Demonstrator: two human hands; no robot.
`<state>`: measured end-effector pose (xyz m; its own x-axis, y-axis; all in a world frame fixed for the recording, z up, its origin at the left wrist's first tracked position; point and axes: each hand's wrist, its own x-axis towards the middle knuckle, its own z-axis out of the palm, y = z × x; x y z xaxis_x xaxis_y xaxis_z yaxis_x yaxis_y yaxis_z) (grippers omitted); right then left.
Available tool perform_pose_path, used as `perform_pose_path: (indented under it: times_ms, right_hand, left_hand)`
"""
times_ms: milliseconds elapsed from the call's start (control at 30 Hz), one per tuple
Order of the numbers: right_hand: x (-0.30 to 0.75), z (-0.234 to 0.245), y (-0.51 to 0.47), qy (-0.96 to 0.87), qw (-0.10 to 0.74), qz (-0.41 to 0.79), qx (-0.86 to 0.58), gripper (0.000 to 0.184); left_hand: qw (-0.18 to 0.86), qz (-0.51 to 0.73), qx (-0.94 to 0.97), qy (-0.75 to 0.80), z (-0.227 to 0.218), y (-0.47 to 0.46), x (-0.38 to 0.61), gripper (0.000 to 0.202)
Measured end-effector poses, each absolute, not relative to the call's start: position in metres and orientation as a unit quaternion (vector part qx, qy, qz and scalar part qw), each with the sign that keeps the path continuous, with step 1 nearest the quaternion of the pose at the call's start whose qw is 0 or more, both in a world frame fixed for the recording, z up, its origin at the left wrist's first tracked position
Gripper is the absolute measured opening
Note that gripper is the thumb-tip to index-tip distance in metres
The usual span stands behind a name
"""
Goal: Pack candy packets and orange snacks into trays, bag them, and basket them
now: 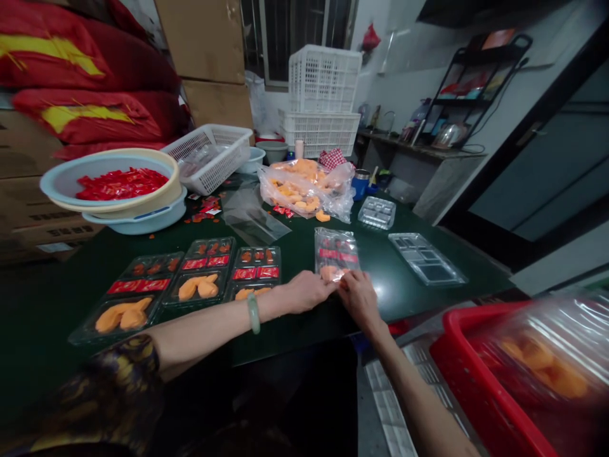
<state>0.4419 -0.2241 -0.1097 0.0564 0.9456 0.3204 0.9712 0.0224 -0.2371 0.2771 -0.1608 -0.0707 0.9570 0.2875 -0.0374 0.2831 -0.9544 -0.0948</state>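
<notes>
So we're sitting at the green table (285, 330) with both hands on one filled tray (337, 254), which is lying flat near the front edge, inside what's looking like a clear bag (333, 232). Our left hand (307, 293) and right hand (358, 298) are meeting at the near end, fingertips closed and pinching the plastic there. The fingers are blocking the view a bit, so we can't quite be sure whether they're also gripping the tray's edge.

Progress-wise, we're reckoning we're partway through. Three other trays are sitting to the left: the outer one (124, 298), the middle one (202, 270) and the inner one (252, 273), partly hidden by our forearm. They're all holding dark bits, red packets and orange pieces, so we're counting them as filled. Over on the right, the red tub (469, 355) is holding clear-wrapped stuff (547, 358) with orange showing through, which we're guessing is finished work.

As for what's left, two clear trays, a long one (425, 257) and a smaller one (377, 212), are lying there without any food. Plenty of orange pieces are waiting in the big bag (304, 187), and red packets (124, 185) are piling up in the basin (66, 184).
</notes>
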Motion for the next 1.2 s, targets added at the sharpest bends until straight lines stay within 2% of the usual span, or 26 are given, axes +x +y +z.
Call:
perform_pose_path:
  times_ms: [167, 267, 367, 433, 567, 633, 700, 767, 867, 967, 1033, 1133, 1200]
  right_hand:
    - [0.421, -0.095, -0.195, -0.661, 0.153, -0.041, -0.733, 0.016]
    - [0.413, -0.093, -0.177, -0.668, 0.145, -0.031, -0.729, 0.019]
    - [0.413, -0.095, -0.169, -0.689, 0.141, -0.022, -0.711, 0.025]
    - [0.419, -0.093, -0.17, -0.701, 0.136, -0.011, -0.7, 0.025]
    - [0.462, -0.073, -0.173, -0.736, 0.122, 0.04, -0.665, 0.019]
    - [0.501, -0.057, -0.174, -0.687, 0.145, 0.052, -0.71, 0.021]
    - [0.548, -0.044, -0.175, -0.527, 0.203, 0.022, -0.825, 0.025]
    - [0.59, -0.038, -0.177, -0.418, 0.205, -0.012, -0.885, 0.034]
    - [0.627, -0.047, -0.179, -0.354, 0.185, -0.012, -0.917, 0.033]
    - [0.633, -0.067, -0.176, -0.406, 0.16, 0.052, -0.898, 0.026]
    - [0.63, -0.079, -0.172, -0.437, 0.131, 0.09, -0.885, 0.028]
    - [0.628, -0.086, -0.165, -0.437, 0.078, 0.105, -0.89, 0.038]
    - [0.622, -0.085, -0.159, -0.438, 0.08, 0.068, -0.893, 0.04]
  left_hand:
    - [0.065, 0.027, -0.98, -0.188, -0.076, -0.163, 0.271, 0.044]
    - [0.06, 0.022, -0.965, -0.253, -0.068, -0.157, 0.268, 0.037]
    - [0.095, -0.035, -0.943, -0.316, -0.061, -0.143, 0.277, 0.032]
    - [0.112, -0.055, -0.938, -0.323, -0.062, -0.13, 0.29, 0.032]
    - [0.073, -0.015, -0.955, -0.289, -0.076, -0.11, 0.314, 0.028]
    - [0.07, -0.011, -0.957, -0.28, -0.081, -0.106, 0.32, 0.028]
    - [0.076, -0.006, -0.96, -0.27, -0.081, -0.105, 0.322, 0.028]
    - [0.073, 0.007, -0.964, -0.254, -0.077, -0.107, 0.321, 0.026]
    - [0.054, 0.011, -0.971, -0.232, -0.066, -0.116, 0.315, 0.027]
    - [0.024, 0.016, -0.977, -0.209, -0.054, -0.134, 0.304, 0.029]
    - [-0.004, 0.017, -0.979, -0.204, -0.046, -0.142, 0.293, 0.025]
    - [-0.039, 0.005, -0.963, -0.266, -0.035, -0.134, 0.267, 0.02]
    - [-0.048, -0.002, -0.93, -0.365, -0.029, -0.113, 0.242, 0.019]
